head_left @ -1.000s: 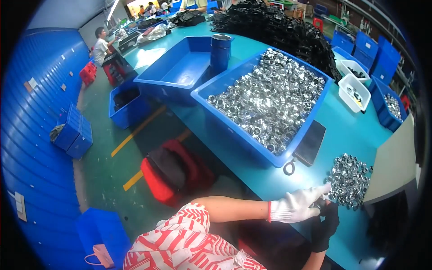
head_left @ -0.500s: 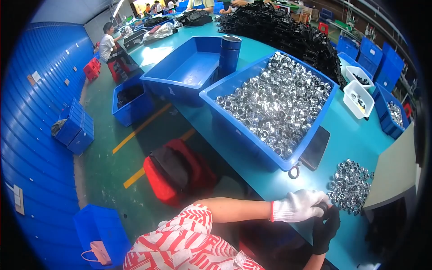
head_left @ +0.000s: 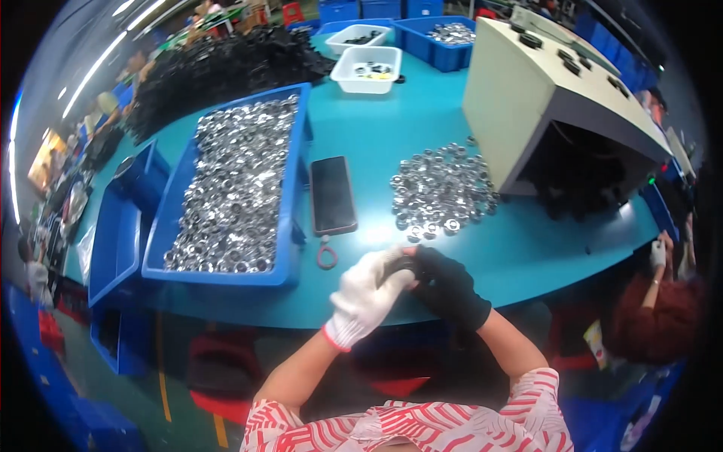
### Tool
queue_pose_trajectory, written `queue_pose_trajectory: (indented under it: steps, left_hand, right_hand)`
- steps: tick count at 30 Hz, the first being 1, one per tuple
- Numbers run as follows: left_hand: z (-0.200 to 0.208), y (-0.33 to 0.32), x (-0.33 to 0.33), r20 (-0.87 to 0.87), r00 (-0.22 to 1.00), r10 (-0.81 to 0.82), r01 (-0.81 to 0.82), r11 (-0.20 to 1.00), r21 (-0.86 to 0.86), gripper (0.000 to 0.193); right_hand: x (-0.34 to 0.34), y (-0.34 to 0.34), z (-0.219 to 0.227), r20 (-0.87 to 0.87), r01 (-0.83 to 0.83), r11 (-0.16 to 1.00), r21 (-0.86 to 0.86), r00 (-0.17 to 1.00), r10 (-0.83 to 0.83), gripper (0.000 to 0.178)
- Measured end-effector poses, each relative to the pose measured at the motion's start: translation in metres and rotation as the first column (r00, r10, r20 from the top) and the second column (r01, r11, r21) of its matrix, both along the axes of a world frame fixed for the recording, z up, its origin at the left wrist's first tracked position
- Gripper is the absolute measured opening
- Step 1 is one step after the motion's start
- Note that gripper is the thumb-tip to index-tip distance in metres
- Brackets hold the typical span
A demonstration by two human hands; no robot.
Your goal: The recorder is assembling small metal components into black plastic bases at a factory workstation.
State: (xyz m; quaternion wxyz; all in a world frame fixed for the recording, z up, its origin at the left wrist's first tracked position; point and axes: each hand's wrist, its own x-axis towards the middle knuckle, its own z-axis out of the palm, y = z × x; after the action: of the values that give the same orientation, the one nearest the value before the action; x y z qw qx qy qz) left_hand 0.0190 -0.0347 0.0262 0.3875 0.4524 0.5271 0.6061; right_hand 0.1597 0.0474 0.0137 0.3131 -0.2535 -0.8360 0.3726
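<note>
Closely together, gloved hands (head_left: 365,295) (head_left: 454,290), grip unclear, shiny rings (head_left: 443,190) piled beyond, between phone (head_left: 333,194) and beige cabinet (head_left: 503,94)

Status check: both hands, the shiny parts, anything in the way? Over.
Left hand and right hand together, anything held unclear. Pile of shiny ring-shaped parts just beyond, on teal table. Smartphone left of pile, not between it and hands.

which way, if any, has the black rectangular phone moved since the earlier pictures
No: the black rectangular phone shows no clear shift, lying beside the same side of the blue plastic bin of silvery rings; the view has turned.
</note>
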Motion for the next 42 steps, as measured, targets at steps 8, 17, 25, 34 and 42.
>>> queue_pose_trajectory:
  steps: [8,17,25,34,42]
  left_hand:
    - [-0.006,-0.005,-0.002,-0.345,0.932,0.114,-0.103,0.993,0.049,0.044]
    - [-0.007,-0.008,-0.001,-0.573,0.809,0.132,-0.079,0.99,0.115,0.022]
    - [-0.005,-0.008,-0.002,-0.069,0.995,-0.076,0.079,0.995,0.052,0.021]
    - [-0.012,0.002,-0.025,0.356,0.933,-0.052,0.11,0.983,-0.145,0.038]
    - [-0.024,0.007,-0.014,0.405,0.913,-0.04,0.121,0.977,-0.177,0.039]
  right_hand:
    - [0.004,0.0,-0.017,-0.222,-0.059,0.98,-0.189,0.975,0.016,0.025]
    - [0.008,0.003,-0.027,0.065,0.01,0.951,0.308,0.997,-0.032,0.033]
    - [0.012,-0.006,-0.014,0.093,0.052,0.944,0.327,0.992,-0.087,0.013]
    - [-0.011,0.011,-0.026,-0.193,-0.138,0.944,-0.301,0.978,0.081,0.046]
    - [0.005,0.008,-0.019,-0.126,-0.138,0.924,-0.357,0.987,0.099,0.047]
